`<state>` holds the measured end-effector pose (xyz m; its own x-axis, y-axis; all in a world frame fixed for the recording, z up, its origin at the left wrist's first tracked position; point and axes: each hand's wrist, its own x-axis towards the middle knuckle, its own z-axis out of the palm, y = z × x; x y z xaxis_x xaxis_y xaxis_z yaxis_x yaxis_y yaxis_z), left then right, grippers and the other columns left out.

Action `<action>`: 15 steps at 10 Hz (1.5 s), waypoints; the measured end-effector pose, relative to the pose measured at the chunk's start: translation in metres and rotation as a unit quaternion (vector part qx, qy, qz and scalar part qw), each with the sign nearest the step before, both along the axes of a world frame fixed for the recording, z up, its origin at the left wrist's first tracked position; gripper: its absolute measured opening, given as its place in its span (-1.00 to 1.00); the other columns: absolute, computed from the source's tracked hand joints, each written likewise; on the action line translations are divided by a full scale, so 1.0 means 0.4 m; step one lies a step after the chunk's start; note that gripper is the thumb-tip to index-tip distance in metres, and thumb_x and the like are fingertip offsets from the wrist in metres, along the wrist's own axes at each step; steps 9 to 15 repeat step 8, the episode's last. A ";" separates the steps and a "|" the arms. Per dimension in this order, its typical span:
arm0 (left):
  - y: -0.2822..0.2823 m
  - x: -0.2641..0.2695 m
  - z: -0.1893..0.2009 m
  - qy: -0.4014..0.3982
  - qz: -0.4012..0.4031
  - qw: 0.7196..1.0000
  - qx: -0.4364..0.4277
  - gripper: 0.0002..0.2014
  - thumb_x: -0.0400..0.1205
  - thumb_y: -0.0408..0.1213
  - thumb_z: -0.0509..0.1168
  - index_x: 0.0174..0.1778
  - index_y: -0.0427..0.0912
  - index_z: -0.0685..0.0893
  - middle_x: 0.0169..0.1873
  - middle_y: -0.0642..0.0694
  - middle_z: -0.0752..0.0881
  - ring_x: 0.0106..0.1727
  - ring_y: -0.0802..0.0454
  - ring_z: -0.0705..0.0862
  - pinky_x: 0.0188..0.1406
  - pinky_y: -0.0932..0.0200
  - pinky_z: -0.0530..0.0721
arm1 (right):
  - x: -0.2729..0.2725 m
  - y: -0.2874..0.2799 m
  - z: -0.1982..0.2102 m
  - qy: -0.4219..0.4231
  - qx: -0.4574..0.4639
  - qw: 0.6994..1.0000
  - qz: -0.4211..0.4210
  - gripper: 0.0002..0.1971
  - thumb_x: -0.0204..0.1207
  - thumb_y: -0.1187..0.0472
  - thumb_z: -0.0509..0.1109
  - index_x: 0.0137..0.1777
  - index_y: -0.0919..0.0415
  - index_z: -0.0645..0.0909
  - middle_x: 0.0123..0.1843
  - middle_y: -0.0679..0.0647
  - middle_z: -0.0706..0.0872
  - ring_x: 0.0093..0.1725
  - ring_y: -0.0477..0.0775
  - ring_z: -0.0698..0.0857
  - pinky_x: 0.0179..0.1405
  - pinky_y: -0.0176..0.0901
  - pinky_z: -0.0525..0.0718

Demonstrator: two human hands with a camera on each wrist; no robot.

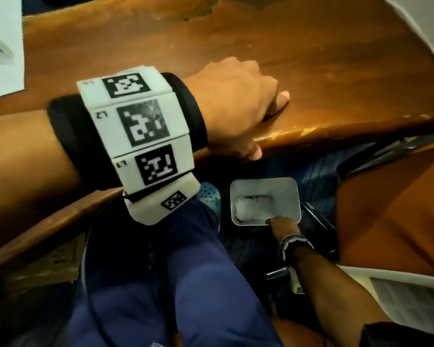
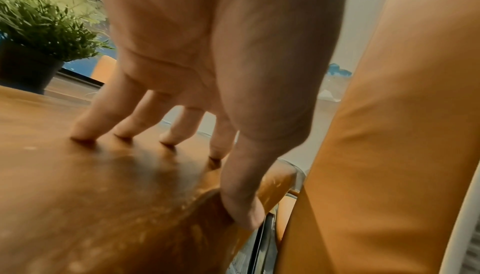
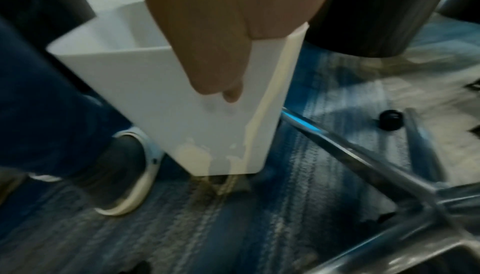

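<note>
My left hand point(image 1: 261, 116) rests on the front edge of a worn wooden table point(image 1: 311, 58). In the left wrist view its fingertips point(image 2: 80, 134) press on the table top point(image 2: 78, 196) and the thumb lies against the rounded edge. My right hand point(image 1: 281, 221) reaches down to the floor and grips the near rim of a white rectangular bin point(image 1: 263, 182) with crumpled white stuff at its bottom. In the right wrist view the fingers point(image 3: 221, 63) lie on the bin's stained outer wall point(image 3: 142, 93), and the bin is tilted.
A white sheet point(image 1: 3, 46) lies on the table's far left. An orange chair point(image 1: 386, 209) stands on the right, its metal base point(image 3: 363, 165) beside the bin. A dark round container point(image 3: 376, 11) stands behind it. My leg point(image 1: 198, 271) and shoe point(image 3: 124, 171) are left of the bin. A potted plant point(image 2: 39, 21) is farther off.
</note>
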<state>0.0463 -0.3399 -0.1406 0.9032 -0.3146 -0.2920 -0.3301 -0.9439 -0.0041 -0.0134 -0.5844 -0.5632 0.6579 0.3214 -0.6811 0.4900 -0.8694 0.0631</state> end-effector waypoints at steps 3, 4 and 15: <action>-0.007 -0.013 0.020 -0.011 -0.028 0.999 0.033 -0.05 0.43 0.28 0.46 0.69 0.04 0.24 0.17 -0.20 0.53 -0.05 -0.12 0.48 -0.13 0.01 0.51 | 0.044 -0.027 0.026 -0.065 -0.025 0.997 -0.017 -0.60 0.75 0.28 0.08 0.50 0.04 0.52 0.37 0.11 0.69 0.39 0.17 0.62 0.53 0.13 0.33; -0.013 -0.020 0.029 -0.008 -0.019 0.999 0.033 -0.06 0.46 0.25 0.45 0.70 0.01 0.20 0.23 -0.23 0.52 0.03 -0.14 0.46 -0.06 0.00 0.50 | 0.049 0.038 0.119 -0.080 -0.002 0.997 0.003 -0.55 0.71 0.18 0.18 0.60 0.08 0.39 0.44 0.17 0.61 0.46 0.23 0.54 0.47 0.17 0.40; 0.105 -0.222 0.094 -0.130 0.103 0.954 -0.250 -0.50 0.52 0.17 0.40 0.34 0.05 0.71 0.09 0.02 0.81 0.11 0.07 0.74 0.23 0.04 0.67 | -0.030 0.257 0.935 -0.294 0.592 0.745 0.093 -0.83 0.61 0.15 0.41 0.08 0.18 0.77 -0.05 0.11 0.81 -0.08 0.15 0.77 -0.13 0.05 0.71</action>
